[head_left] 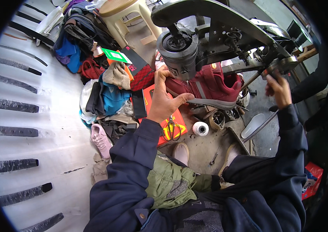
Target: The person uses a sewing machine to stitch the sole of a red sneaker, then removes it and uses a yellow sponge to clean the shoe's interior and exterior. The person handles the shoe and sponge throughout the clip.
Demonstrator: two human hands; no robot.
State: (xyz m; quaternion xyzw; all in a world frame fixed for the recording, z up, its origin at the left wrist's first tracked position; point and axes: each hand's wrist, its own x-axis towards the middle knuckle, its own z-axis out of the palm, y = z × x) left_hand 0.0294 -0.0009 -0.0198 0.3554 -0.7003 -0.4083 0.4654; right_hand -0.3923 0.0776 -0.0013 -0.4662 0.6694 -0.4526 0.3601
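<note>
The left hand [163, 101] holds the red shoe [215, 88] at the toe, thumb and fingers set wide around it, the thumb along the pale sole edge; how firmly it presses I cannot tell. The shoe lies at three o'clock from that hand, under the dark head of the machine [178, 52], its collar pointing away from the hand and a small round gold badge [213, 66] on its upper. Farther out at three o'clock, the right hand [281, 89] has its fingers curled beside the metal wheel [288, 62]; whether they close on anything I cannot tell. At six o'clock, just below the left hand, scissors [170, 129] lie on an orange box [176, 117] printed with bold yellow marks. White thread [200, 128] stands on its spool at four o'clock, and a pale insole [253, 125] lies beyond it. At ten o'clock, a patterned red box [143, 79] has a dark face with red lettering, and near it is a green-and-white card [116, 56] with a small printed square. A cream stool [120, 8] stands at eleven, a pink shoe [100, 140] lies at eight, and wrapped black strips [11, 104] line a white sheet [61, 154] at nine.
</note>
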